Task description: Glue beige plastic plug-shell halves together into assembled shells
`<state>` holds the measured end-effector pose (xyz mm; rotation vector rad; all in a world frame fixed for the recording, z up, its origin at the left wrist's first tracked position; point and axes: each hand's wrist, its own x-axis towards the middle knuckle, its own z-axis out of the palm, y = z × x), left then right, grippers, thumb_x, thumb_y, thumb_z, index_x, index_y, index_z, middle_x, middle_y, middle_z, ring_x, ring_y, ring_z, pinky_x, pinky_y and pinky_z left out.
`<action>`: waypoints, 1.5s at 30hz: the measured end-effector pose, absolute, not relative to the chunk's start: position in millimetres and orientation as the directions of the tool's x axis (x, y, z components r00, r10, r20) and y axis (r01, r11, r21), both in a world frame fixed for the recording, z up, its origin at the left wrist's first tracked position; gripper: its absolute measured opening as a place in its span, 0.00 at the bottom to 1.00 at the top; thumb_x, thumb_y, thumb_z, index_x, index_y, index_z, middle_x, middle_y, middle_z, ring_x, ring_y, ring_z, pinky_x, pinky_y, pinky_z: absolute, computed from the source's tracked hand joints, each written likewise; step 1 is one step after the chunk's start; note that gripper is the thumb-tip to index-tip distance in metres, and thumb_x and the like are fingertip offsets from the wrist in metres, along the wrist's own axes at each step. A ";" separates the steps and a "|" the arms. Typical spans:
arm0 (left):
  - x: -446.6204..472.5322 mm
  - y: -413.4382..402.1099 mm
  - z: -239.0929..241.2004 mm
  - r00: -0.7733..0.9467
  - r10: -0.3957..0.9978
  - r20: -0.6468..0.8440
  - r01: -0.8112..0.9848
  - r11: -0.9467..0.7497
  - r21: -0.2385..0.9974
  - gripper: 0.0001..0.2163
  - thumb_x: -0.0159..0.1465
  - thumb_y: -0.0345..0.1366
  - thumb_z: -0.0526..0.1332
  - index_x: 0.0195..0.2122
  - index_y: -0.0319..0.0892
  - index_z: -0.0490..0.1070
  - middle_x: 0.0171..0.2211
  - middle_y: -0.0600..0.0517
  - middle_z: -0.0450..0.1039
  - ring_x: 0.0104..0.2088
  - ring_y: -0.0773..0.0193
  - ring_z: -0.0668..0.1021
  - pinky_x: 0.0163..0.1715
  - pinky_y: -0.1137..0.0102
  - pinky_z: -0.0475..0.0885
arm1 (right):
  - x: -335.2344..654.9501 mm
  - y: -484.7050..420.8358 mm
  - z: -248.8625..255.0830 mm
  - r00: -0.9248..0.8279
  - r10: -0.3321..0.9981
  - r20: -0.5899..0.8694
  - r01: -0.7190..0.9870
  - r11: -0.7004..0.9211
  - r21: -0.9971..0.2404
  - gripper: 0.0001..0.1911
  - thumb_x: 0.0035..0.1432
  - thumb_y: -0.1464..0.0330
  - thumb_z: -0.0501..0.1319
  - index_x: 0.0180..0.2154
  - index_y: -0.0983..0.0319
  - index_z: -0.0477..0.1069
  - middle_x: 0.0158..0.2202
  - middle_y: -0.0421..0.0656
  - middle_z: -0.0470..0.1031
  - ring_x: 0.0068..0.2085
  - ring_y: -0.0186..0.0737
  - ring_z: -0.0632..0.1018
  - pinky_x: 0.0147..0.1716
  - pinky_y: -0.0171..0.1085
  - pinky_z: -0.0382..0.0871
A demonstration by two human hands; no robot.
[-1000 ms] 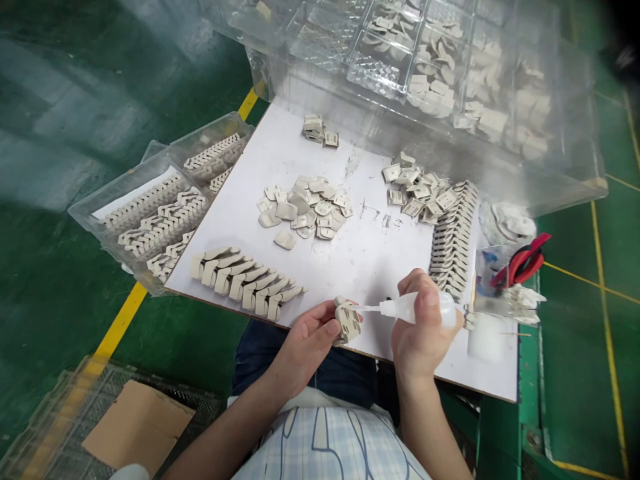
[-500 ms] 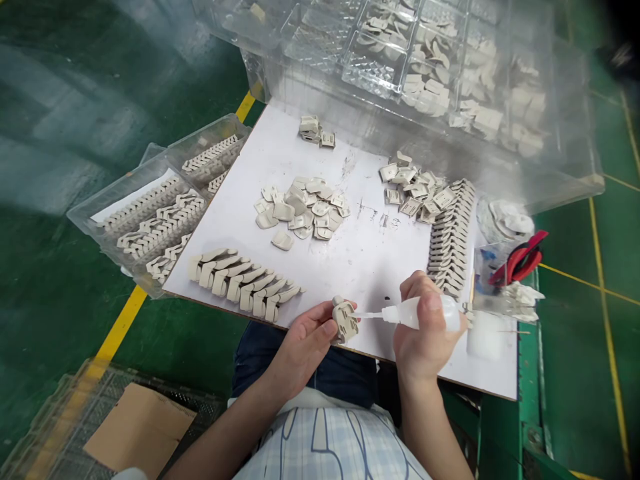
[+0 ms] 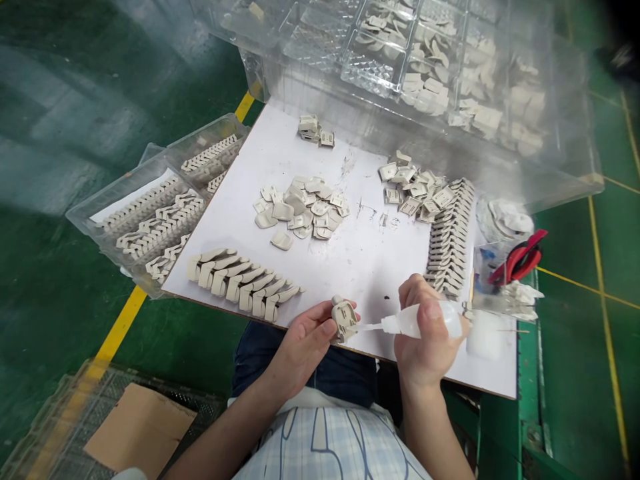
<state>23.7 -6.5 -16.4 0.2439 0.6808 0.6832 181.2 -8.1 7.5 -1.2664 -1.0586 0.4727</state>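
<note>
Over the board's front edge my left hand (image 3: 309,340) is closed on a small beige plastic part (image 3: 345,321), its slotted face turned up. My right hand (image 3: 425,333) grips a white squeeze bottle (image 3: 410,321) lying nearly level. The bottle's thin nozzle points left, and its tip is at the lower part of the slotted face. A row of beige bent parts (image 3: 245,283) stands to the left of my left hand. Beyond my right hand runs a longer row of slotted parts (image 3: 450,240).
Loose flat caps (image 3: 303,207) lie mid-board, and slotted pieces (image 3: 413,187) are heaped at the back right. A clear compartment bin (image 3: 320,73) stands along the back. Red-handled pliers (image 3: 517,259) rest at the right edge. A clear tray (image 3: 110,220) of parts sits left.
The bottle's nozzle tip has shifted down across the slotted face, from its upper part to its lower part. My left hand has stayed in place.
</note>
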 end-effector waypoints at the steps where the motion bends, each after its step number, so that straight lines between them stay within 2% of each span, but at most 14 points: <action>1: 23.8 -6.1 -16.0 0.572 0.650 -0.500 -0.499 0.760 0.417 0.18 0.57 0.46 0.74 0.45 0.44 0.83 0.43 0.47 0.82 0.46 0.59 0.79 0.57 0.64 0.67 | 180.8 -8.9 7.4 0.468 0.800 0.374 0.249 0.287 -0.925 0.26 0.66 0.61 0.60 0.19 0.60 0.53 0.19 0.35 0.49 0.23 0.33 0.57 0.26 0.40 0.49; 5: 23.8 -5.5 -15.4 0.570 0.650 -0.502 -0.503 0.760 0.412 0.17 0.56 0.46 0.75 0.44 0.46 0.84 0.42 0.48 0.83 0.45 0.61 0.79 0.56 0.66 0.67 | 180.4 -10.2 7.4 0.462 0.808 0.365 0.256 0.273 -0.927 0.25 0.66 0.61 0.60 0.20 0.59 0.53 0.19 0.35 0.49 0.23 0.33 0.57 0.26 0.40 0.49; 14: 23.5 -5.8 -16.6 0.571 0.649 -0.503 -0.498 0.761 0.416 0.18 0.56 0.47 0.74 0.45 0.45 0.84 0.45 0.46 0.83 0.47 0.58 0.79 0.56 0.65 0.67 | 187.5 -9.8 8.7 0.522 0.785 0.332 0.211 0.258 -0.943 0.26 0.66 0.62 0.61 0.19 0.60 0.53 0.20 0.35 0.48 0.24 0.32 0.57 0.26 0.39 0.48; 20: 23.5 -5.8 -16.6 0.572 0.647 -0.504 -0.498 0.762 0.413 0.18 0.56 0.47 0.74 0.45 0.45 0.84 0.44 0.47 0.83 0.47 0.59 0.79 0.55 0.66 0.68 | 186.7 -12.2 7.7 0.540 0.788 0.297 0.240 0.194 -0.951 0.25 0.64 0.60 0.62 0.20 0.59 0.54 0.20 0.35 0.50 0.24 0.33 0.56 0.26 0.39 0.48; 23: 23.4 -5.7 -15.8 0.572 0.646 -0.505 -0.499 0.763 0.411 0.18 0.56 0.47 0.75 0.45 0.45 0.84 0.42 0.47 0.82 0.45 0.60 0.79 0.54 0.67 0.69 | 187.1 -10.3 9.2 0.585 0.760 0.281 0.203 0.198 -0.959 0.26 0.64 0.58 0.62 0.19 0.60 0.54 0.20 0.34 0.49 0.24 0.33 0.57 0.26 0.39 0.49; 25: 23.7 -5.2 -15.1 0.572 0.646 -0.505 -0.500 0.763 0.409 0.18 0.55 0.47 0.75 0.44 0.44 0.84 0.40 0.47 0.82 0.44 0.60 0.79 0.53 0.68 0.69 | 189.3 -6.7 10.0 0.633 0.739 0.231 0.127 0.195 -0.972 0.28 0.64 0.54 0.61 0.19 0.59 0.55 0.21 0.35 0.50 0.24 0.33 0.59 0.26 0.38 0.51; 27: 24.1 -4.6 -14.5 0.571 0.646 -0.506 -0.507 0.763 0.402 0.19 0.54 0.47 0.76 0.43 0.44 0.84 0.39 0.47 0.82 0.43 0.61 0.80 0.53 0.68 0.70 | 193.8 -1.4 8.9 0.666 0.736 0.122 0.003 0.161 -0.987 0.28 0.62 0.47 0.61 0.21 0.59 0.59 0.22 0.35 0.53 0.26 0.34 0.61 0.26 0.37 0.55; 30: 24.3 -4.1 -14.3 0.572 0.647 -0.504 -0.519 0.761 0.388 0.19 0.53 0.47 0.77 0.43 0.44 0.84 0.38 0.48 0.82 0.42 0.62 0.80 0.52 0.69 0.70 | 204.2 9.4 2.0 0.628 0.777 -0.051 -0.112 0.026 -0.993 0.25 0.58 0.43 0.62 0.29 0.58 0.68 0.27 0.37 0.62 0.30 0.35 0.66 0.30 0.36 0.61; 33: 23.7 -4.5 -14.8 0.586 0.649 -0.486 -0.526 0.760 0.382 0.18 0.53 0.46 0.76 0.43 0.44 0.84 0.36 0.49 0.82 0.41 0.64 0.79 0.51 0.70 0.69 | 216.1 22.8 -8.5 0.562 0.826 -0.028 0.055 -0.071 -0.996 0.21 0.58 0.48 0.64 0.32 0.59 0.72 0.31 0.39 0.66 0.34 0.36 0.68 0.35 0.36 0.62; 35: 23.5 -4.8 -15.1 0.598 0.650 -0.468 -0.528 0.759 0.380 0.18 0.54 0.46 0.76 0.43 0.43 0.84 0.36 0.49 0.81 0.40 0.64 0.79 0.49 0.70 0.69 | 222.7 32.1 -15.4 0.546 0.837 0.024 0.220 -0.116 -0.969 0.17 0.58 0.52 0.66 0.33 0.60 0.73 0.32 0.38 0.68 0.33 0.35 0.66 0.34 0.36 0.60; 39: 23.8 -4.8 -15.8 0.619 0.655 -0.433 -0.537 0.756 0.375 0.19 0.54 0.46 0.76 0.44 0.43 0.83 0.36 0.49 0.81 0.40 0.63 0.78 0.48 0.70 0.68 | 227.9 43.0 -23.7 0.540 0.842 0.024 0.430 -0.251 -0.867 0.17 0.54 0.57 0.69 0.27 0.60 0.67 0.23 0.32 0.58 0.25 0.32 0.59 0.27 0.35 0.54; 41: 23.4 -5.3 -16.3 0.624 0.660 -0.418 -0.543 0.751 0.375 0.19 0.55 0.46 0.75 0.44 0.43 0.83 0.35 0.49 0.80 0.40 0.63 0.78 0.48 0.69 0.68 | 225.8 40.2 -21.0 0.523 0.852 0.031 0.492 -0.272 -0.827 0.14 0.53 0.58 0.69 0.29 0.60 0.69 0.23 0.32 0.60 0.25 0.32 0.61 0.27 0.35 0.56; 43: 21.8 -7.2 -16.4 0.629 0.661 -0.410 -0.546 0.750 0.372 0.19 0.55 0.46 0.75 0.45 0.42 0.83 0.35 0.48 0.80 0.40 0.62 0.78 0.48 0.68 0.68 | 220.9 32.4 -11.3 0.542 0.828 0.144 0.557 -0.226 -0.799 0.14 0.54 0.59 0.69 0.38 0.61 0.74 0.31 0.37 0.70 0.30 0.35 0.68 0.31 0.36 0.61; 45: 19.1 -10.8 -15.9 0.632 0.659 -0.408 -0.554 0.752 0.356 0.19 0.55 0.46 0.75 0.44 0.41 0.83 0.36 0.48 0.79 0.40 0.63 0.77 0.46 0.69 0.67 | 213.1 24.5 3.6 0.555 0.744 0.372 0.652 -0.111 -0.750 0.16 0.55 0.62 0.70 0.44 0.59 0.74 0.40 0.42 0.74 0.37 0.39 0.73 0.34 0.38 0.64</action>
